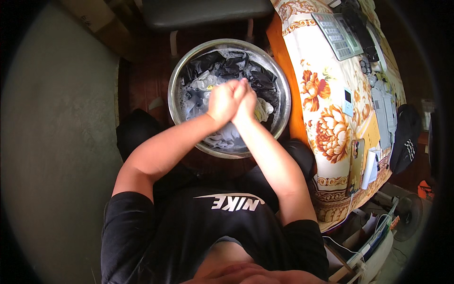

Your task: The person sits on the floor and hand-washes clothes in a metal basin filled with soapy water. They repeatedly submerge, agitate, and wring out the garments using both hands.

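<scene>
A round metal basin (173,115) stands on the floor between my knees, with wet cloth and suds inside. My left hand (222,101) and my right hand (247,104) are pressed together over its middle, the fingers folded around each other. Whether any cloth is between the palms is hidden. Along the far side of the basin lies black fabric (202,65). A crumpled white cloth (205,80) is beyond my left hand, and a white and yellowish cloth (264,109) lies to the right of my right hand. Pale cloth (227,136) spreads near the close rim.
A black padded seat (209,14) stands beyond the basin. To the right, a table with a floral cloth (308,117) holds a calculator (337,35), a small white device (347,101) and a phone (355,159). A grey wall (60,142) is at left.
</scene>
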A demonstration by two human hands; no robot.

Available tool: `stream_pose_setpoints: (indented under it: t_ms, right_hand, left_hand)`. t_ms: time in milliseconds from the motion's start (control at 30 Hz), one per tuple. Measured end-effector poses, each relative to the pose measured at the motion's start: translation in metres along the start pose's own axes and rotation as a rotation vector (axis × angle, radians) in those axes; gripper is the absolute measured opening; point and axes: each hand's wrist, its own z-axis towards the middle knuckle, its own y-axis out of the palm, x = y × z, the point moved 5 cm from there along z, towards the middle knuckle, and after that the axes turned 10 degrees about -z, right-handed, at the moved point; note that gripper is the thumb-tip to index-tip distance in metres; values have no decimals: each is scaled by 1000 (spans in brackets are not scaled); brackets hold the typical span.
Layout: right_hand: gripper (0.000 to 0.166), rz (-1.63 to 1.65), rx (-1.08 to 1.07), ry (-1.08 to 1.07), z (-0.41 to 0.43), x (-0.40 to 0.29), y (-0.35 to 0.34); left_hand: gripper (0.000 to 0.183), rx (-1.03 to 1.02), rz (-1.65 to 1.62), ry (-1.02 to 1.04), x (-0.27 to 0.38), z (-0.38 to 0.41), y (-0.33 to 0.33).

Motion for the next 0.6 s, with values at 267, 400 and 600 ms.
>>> stream_pose_setpoints:
  t_ms: [267,400,600]
  right_hand:
    - [30,129,-327,28,44,35,-29]
    - [34,-53,12,-10,-18,-2,19]
    - [32,305,-558,-22,13,-7,1]
  left_hand:
    - [38,-45,45,-9,8,-6,6]
    - [35,57,17,-103,-18,25,-10]
    - [35,-21,48,67,15,-5,3]
